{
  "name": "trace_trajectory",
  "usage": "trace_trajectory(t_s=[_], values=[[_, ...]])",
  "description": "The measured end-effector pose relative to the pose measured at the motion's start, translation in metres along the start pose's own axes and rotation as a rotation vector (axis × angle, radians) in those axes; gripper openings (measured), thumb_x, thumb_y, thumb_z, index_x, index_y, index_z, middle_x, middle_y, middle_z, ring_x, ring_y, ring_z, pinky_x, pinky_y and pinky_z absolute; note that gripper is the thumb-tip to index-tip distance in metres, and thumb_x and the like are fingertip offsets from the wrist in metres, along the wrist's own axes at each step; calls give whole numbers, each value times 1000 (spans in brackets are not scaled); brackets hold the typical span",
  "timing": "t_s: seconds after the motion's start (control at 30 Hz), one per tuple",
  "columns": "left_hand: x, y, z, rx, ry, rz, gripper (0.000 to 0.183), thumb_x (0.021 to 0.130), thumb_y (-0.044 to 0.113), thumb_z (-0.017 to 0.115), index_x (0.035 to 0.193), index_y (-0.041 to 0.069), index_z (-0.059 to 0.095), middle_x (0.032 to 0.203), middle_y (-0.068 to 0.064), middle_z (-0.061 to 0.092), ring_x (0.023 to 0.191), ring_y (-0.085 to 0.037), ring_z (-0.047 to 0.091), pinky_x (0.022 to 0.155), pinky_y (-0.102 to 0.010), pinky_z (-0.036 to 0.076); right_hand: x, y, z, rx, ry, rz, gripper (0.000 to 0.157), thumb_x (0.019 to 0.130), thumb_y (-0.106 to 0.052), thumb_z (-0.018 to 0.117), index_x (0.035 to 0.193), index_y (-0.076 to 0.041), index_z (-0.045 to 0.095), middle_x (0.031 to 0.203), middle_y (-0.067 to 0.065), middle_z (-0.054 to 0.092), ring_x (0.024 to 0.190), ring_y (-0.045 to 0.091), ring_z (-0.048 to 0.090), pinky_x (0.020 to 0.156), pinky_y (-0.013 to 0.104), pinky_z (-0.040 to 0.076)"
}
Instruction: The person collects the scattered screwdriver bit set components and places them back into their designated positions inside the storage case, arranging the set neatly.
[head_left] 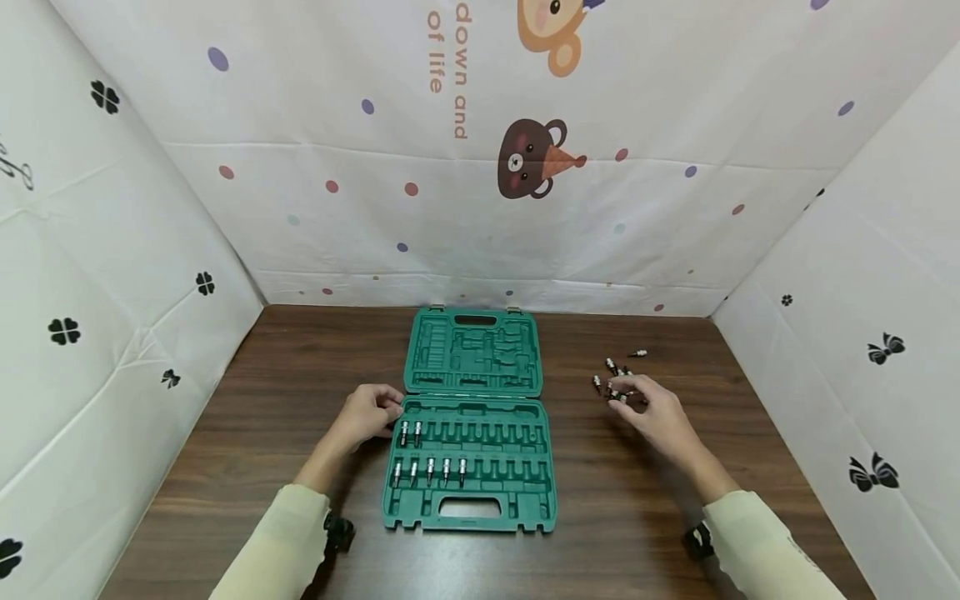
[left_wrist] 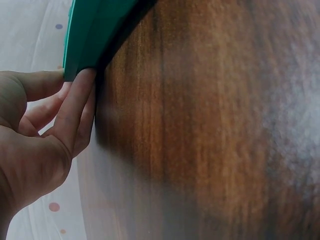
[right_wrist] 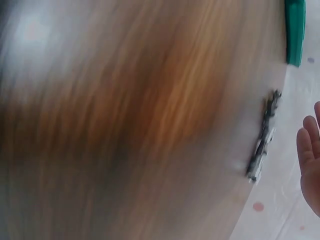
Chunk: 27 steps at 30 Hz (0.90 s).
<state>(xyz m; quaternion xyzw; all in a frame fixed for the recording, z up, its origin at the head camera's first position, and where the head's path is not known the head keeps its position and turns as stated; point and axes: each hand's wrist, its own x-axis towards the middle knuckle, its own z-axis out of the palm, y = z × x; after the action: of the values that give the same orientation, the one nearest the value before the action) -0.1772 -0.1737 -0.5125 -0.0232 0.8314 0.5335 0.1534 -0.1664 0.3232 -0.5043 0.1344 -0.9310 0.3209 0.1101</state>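
Observation:
A green plastic tool case [head_left: 543, 500] lies unfolded on the table, with several bit sockets [head_left: 431, 468] in the left slots of its two rows. At the case's left edge, near the hinge, my left hand [head_left: 371, 411] pinches the rim; the left wrist view shows thumb and fingers on the green wall [left_wrist: 95, 37]. Off to the right, my right hand [head_left: 656, 414] hovers over a small pile of loose bit sockets [head_left: 611, 365]. Its fingers are apart and gently bent. In the right wrist view the pile [right_wrist: 264, 135] sits separate from the fingers [right_wrist: 305, 145].
Brown wood table [head_left: 300, 358] surrounds the case. The case lid [head_left: 532, 358] lies back toward the rear wall, its moulded recesses facing up. Printed white cloth [head_left: 337, 233] hangs behind and on both sides. One bit socket [head_left: 638, 353] lies slightly behind the pile.

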Motion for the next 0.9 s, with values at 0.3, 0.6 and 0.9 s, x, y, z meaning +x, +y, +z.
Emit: trace_trajectory(t_s=[0.3,0.6,0.9], values=[[1,0,0,3,9,-7,18,101,2,62,117,-3,69,100,-16,66,84,-21,69,71,-39,65,-3,26,-14,-112,-21,31,39,89,-13,82,126,-9,69,115,8,70,103,29,68,82,47,58],[0,2,1,-9,7,-14,19,101,1,63,118,-3,69,100,-16,65,84,-21,69,71,-39,66,-4,45,-21,-180,-42,49,35,89,-12,82,121,-4,70,117,16,69,110,38,65,92,60,53],[0,2,0,-15,13,-14,20,101,1,63,118,-4,69,100,-16,66,83,-20,69,70,-39,66,-3,54,-23,-229,-75,71,32,90,-11,80,118,1,70,115,20,68,103,39,66,85,59,56]])
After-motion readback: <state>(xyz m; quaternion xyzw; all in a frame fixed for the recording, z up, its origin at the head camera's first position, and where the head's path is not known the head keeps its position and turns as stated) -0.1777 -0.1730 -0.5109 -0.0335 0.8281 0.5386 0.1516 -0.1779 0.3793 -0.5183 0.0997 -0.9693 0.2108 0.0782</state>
